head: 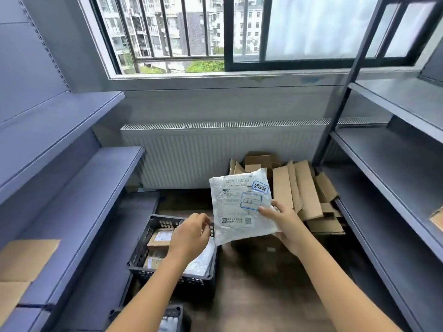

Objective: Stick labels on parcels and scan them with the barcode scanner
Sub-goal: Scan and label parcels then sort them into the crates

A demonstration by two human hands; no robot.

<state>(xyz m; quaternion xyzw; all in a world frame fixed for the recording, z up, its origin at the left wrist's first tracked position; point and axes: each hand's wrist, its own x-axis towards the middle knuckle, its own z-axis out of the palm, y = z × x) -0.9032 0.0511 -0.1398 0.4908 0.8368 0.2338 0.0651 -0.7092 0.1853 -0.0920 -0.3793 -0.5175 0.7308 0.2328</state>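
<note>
"Two grips appeared; which held the parcel (237, 209)?"
"Right grip (285, 224): clamped on the parcel's right edge, thumb on the front just beside a blue-bordered label (250, 201). A second label (260, 187) sat tilted at the top right corner."
"And the left grip (191, 233)?"
"Fingers curled, just beside the parcel's lower left edge, above a black crate (140, 254) holding boxes and bags. Whether it pinched anything could not be told."
"Where was the parcel?"
"Raised, face to the camera, over the floor (263, 283), before flattened cardboard (306, 188) near the radiator (215, 159)."
</note>
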